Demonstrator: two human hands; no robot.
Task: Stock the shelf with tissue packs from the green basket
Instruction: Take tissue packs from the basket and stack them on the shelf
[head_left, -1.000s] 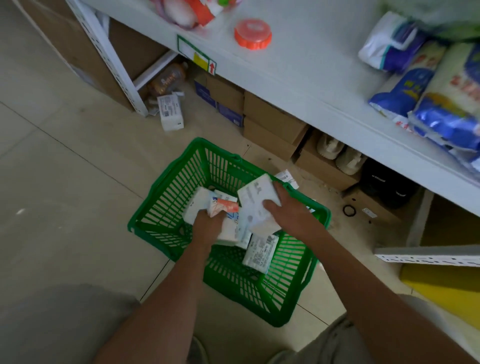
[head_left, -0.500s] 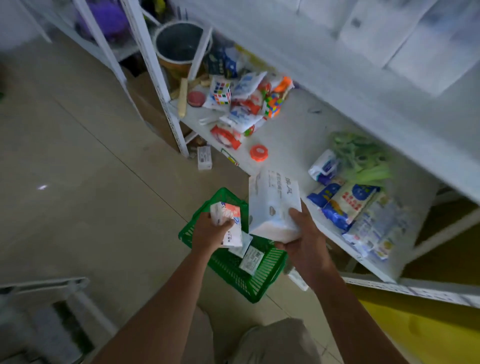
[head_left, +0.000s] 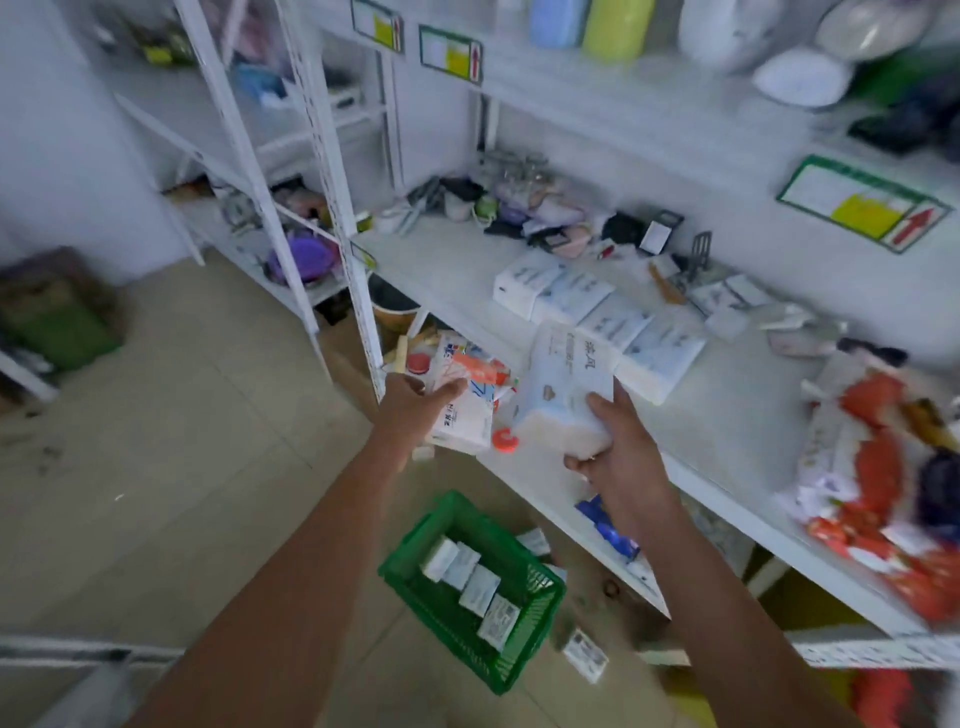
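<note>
Left hand (head_left: 415, 410) grips a small tissue pack (head_left: 465, 400) with orange and blue print, thumb on top, fingers wrapped under; pack held in the air just left of the near edge of the white shelf (head_left: 737, 415). Right hand (head_left: 618, 447) holds a larger white tissue pack (head_left: 563, 387) from below and the side, fingers curled around its near end; this pack is tilted, over the shelf's near edge, far end pointing toward the row of white tissue packs (head_left: 597, 314) already lying flat on the shelf. Held large pack sits just near of that row; contact cannot be told.

Green basket (head_left: 410, 582) on the floor, near and below the hands, with several small white packs (head_left: 472, 584) left inside. One small pack (head_left: 584, 654) lies on the floor right of the basket.

Shelf right side: red-and-white bags (head_left: 872, 499) at the near edge. Shelf far side: heap of dark and pastel small goods (head_left: 530, 213), blurred. Small orange round item (head_left: 504, 440) between the two held packs, level unclear. Green-bordered label (head_left: 865, 210) with yellow patch and red arrow on the edge of the shelf above. The whole picture is motion-blurred.
</note>
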